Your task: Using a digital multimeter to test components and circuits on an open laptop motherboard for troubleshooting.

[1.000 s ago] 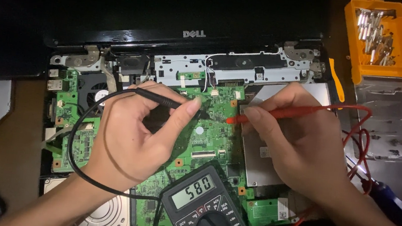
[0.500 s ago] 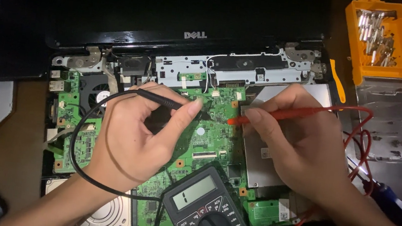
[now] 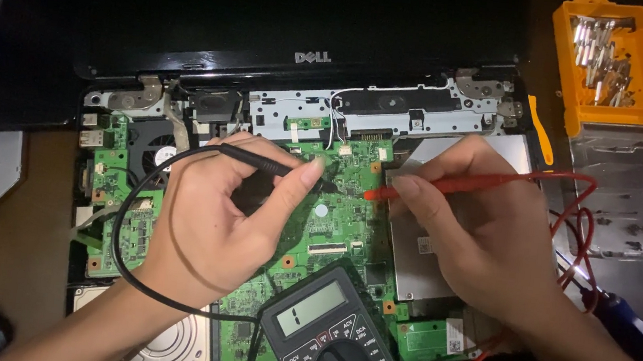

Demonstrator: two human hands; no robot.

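Hands work two meter probes over the bare green circuit board of an opened laptop. The left hand pinches the black probe between thumb and forefinger; the right hand pinches the red probe, and both tips meet the board near its top edge, just beside each other. The multimeter lies at the board's near edge. With the tips so close among small parts, a slip of either hand could likely bridge neighbouring contacts. The looping red lead near the orange bit case might snag and tug the probe.
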